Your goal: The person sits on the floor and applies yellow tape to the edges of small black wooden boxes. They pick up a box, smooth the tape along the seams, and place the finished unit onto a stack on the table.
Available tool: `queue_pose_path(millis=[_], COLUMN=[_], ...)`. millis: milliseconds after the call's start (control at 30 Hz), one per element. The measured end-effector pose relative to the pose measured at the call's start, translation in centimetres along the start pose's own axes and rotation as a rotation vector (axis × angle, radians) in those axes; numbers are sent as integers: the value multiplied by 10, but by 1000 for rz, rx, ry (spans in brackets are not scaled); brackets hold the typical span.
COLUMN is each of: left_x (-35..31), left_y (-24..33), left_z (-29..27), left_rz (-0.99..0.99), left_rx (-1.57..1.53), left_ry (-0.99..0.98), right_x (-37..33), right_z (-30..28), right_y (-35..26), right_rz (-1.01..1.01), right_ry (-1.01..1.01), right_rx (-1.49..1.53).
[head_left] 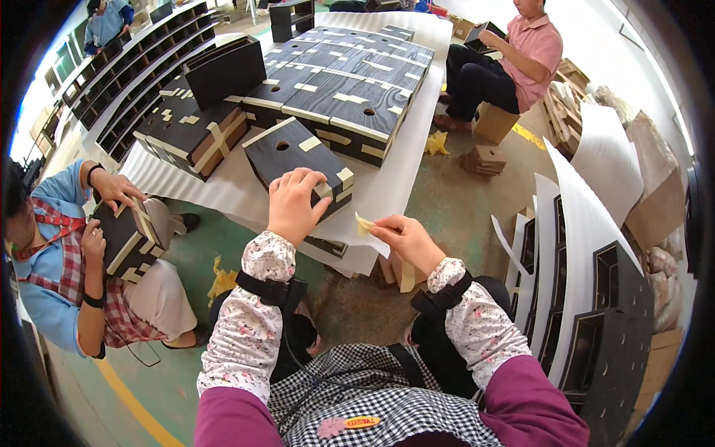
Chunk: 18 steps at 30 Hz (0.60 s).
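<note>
A dark wood-grain box (304, 154) with a round hole in its face lies at the near edge of the covered table. Strips of pale masking tape (345, 177) run along its edges and corner. My left hand (293, 203) is on the box's near end, its fingers bent over the top edge. To the right of it, apart from the box, my right hand (411, 242) pinches a short piece of masking tape (364, 224) between thumb and fingers. Part of the box's near side is hidden behind my left hand.
Taped dark boxes (335, 82) stand in rows farther back on the table. At the left a co-worker (56, 246) holds a taped box (128, 235); another person (525, 56) sits at the far right. Dark shelf panels (596, 328) with white sheets stand close on my right.
</note>
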<state>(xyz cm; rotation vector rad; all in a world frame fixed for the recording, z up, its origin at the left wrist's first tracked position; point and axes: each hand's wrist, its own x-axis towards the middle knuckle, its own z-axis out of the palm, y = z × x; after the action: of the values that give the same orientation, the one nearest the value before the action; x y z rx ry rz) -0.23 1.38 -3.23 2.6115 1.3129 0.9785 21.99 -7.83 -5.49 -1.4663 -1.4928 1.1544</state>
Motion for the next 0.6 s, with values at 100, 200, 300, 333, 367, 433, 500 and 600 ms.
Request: queue_pose_path(millis=[100,200,300,333,367,433,500,600], left_x=[3,2,2,0,-2,-3,-8,-13], left_y=[0,2,2,1,-1,-5,-10,-14], left_z=[4,3,5,8,10,4,1,11], left_rz=[-47,-42,-12,11,34,-15,-55,-86], left_rx=[-17,-14,-4,14,33,-49,-27,71], left_ry=[12,14,4,20,36,-27,-39,-37], right_x=[3,3,8,9,9,13,27,58], right_z=[-2,0,0,0,1,-2,2,13], right_y=[2,-8,2,0,-2,-5,-27,-59], right_rz=[50,63,64,34,3,-126,-493,-789], right_ry=[17,54,97,146,195,302,479,556], right_rx=[152,206,253,245,237,148,-262,-709])
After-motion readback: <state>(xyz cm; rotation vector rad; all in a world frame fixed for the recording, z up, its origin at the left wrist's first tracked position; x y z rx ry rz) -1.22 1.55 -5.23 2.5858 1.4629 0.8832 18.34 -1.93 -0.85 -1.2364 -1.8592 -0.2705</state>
